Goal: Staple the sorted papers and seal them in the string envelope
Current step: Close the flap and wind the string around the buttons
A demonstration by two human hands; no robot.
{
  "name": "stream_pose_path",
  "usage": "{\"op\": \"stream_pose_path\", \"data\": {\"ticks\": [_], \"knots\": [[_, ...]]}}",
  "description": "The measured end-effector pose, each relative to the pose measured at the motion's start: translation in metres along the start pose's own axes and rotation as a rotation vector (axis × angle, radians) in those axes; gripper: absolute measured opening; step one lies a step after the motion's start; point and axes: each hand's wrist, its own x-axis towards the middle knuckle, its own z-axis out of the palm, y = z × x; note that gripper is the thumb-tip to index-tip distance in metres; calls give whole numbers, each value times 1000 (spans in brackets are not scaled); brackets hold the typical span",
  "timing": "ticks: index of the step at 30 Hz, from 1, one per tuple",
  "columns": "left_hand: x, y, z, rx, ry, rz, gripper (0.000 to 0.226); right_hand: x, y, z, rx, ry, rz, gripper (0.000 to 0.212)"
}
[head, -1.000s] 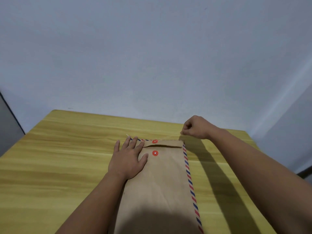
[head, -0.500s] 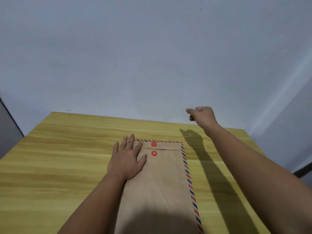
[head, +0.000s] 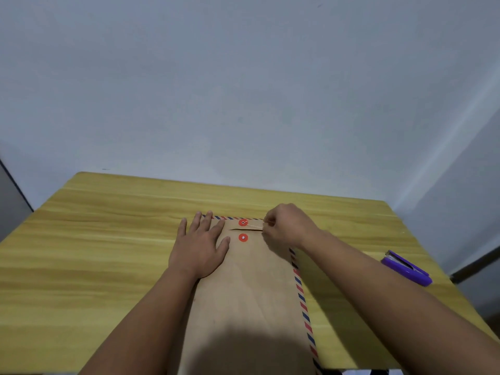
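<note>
A brown string envelope (head: pixel 251 290) with a red and blue striped border lies lengthwise on the wooden table (head: pixel 94 239). Its flap is folded down at the far end. Two red buttons show there, one on the flap (head: pixel 243 222) and one on the body (head: pixel 243 237). My left hand (head: pixel 200 244) lies flat and open on the envelope's far left part. My right hand (head: pixel 286 226) hovers at the far right corner of the flap, fingers pinched on a thin pale string (head: pixel 255 226) that runs from the upper button. No papers are visible.
A purple stapler (head: pixel 407 267) rests near the table's right edge. A pale wall stands close behind the table's far edge. The table's left half is bare wood.
My right hand came down from above the table's far edge, back toward me, onto the envelope's flap corner. The view shifted, bringing the stapler into sight. My left hand stayed put.
</note>
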Motion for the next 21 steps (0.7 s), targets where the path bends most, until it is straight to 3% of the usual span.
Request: {"op": "stream_pose_path", "data": {"ticks": [5,10,15,21], "knots": [[-1,0,0,-8,0,-2,67,-17,-2,22,-299,14,-188,32],[-1,0,-1,-28,-1,-3,66,-26,-14,30,-551,28,-359,24],[-1,2,-3,-40,-9,-9,60,-34,-29,33,-632,-23,-386,24],[1,0,-3,-19,-36,0,75,-33,-46,31,-564,0,-364,24]]}}
